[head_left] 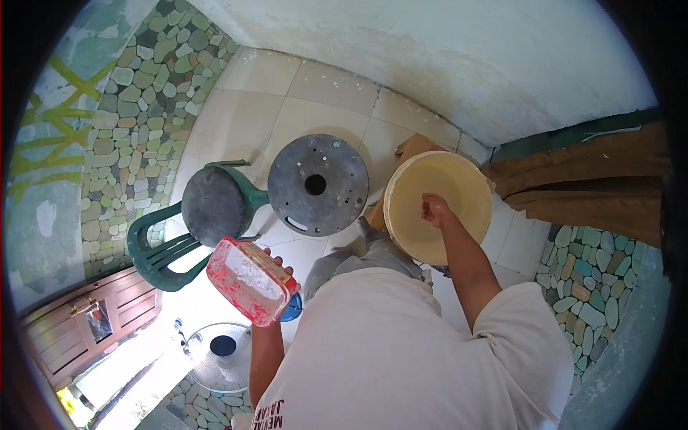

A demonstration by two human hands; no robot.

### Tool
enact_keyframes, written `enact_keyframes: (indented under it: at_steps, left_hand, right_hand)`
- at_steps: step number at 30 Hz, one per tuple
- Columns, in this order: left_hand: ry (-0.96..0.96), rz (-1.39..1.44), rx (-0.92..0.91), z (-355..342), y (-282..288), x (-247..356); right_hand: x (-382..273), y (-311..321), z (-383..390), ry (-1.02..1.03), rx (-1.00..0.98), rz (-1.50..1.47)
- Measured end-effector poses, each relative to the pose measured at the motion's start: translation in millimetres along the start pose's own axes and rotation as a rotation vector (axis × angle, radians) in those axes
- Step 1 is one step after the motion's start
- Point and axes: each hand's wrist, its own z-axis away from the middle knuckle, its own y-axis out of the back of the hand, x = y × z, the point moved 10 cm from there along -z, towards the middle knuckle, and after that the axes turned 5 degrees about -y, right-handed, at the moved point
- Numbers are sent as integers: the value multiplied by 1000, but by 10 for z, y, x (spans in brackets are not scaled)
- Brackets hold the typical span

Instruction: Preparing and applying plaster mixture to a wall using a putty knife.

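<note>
My left hand [282, 270] grips a red plastic tub [247, 281] by its side. The tub is tilted, and white residue coats its inside. Over a large cream bucket [389, 208] hangs my right hand [433, 209], its fingers curled closed. Whatever those fingers hold, if anything, is hidden. The bucket stands to my right and looks pale yellow inside. Between the two hands, farther off, is a round grey disc [340, 193] with a central hole, a curved slot and small holes; neither hand touches it.
A green plastic chair [154, 247] bears a dark round slab [213, 204] at left. A standing fan [222, 373] is behind it, lower left. Brown cloth [595, 179] hangs at right. A wooden piece [416, 147] sits behind the bucket, near the white wall [459, 57].
</note>
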Motion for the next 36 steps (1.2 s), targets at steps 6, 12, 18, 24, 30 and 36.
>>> enact_keyframes:
  at_steps: [6,12,18,24,30,36]
  left_hand:
    - [55,-25,-112,-129,55,108]
    - [-69,-102,68,-154,605,511]
    - [-37,-82,-100,-198,59,699]
    - [-46,6,-55,-63,184,989]
    - [63,2,-81,-128,348,974]
    - [191,-54,-64,-232,488,773]
  right_hand:
    - [-388,317,32,733,320,1040]
    - [-354,235,159,601,393,1220]
    - [-352,315,389,603,509,1187]
    - [-412,-359,1145,441,490,1102]
    - [-394,-401,1541,907,641,1468]
    - [-618,247,1720,1027,794,1369]
